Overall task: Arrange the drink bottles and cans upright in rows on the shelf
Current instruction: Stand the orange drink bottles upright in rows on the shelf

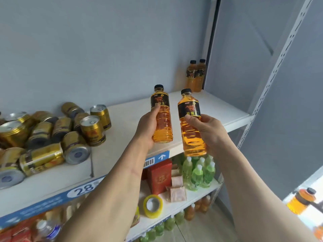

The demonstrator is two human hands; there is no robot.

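Up front, two amber drink bottles with black caps and black labels bearing gold Chinese characters are held upright above the white shelf point(218, 109). The left hand point(148, 126) is wrapped around the left bottle point(161, 116), thumb on the lower edge of its label, fingers behind it. The right hand point(208, 131) grips the right bottle point(191, 123) the same way, thumb just under the label, the bottle leaning slightly. Beyond them, in the shelf's back right corner, two more matching bottles point(195, 75) stand upright side by side against the wall. Toward the shelf's left end lies a heap of gold cans point(52, 133); too many overlap to count, though two stand upright and most lie tipped. On the shelf's front edge, a blue price strip point(83, 188) reads "28" beside a barcode and a white arrow.
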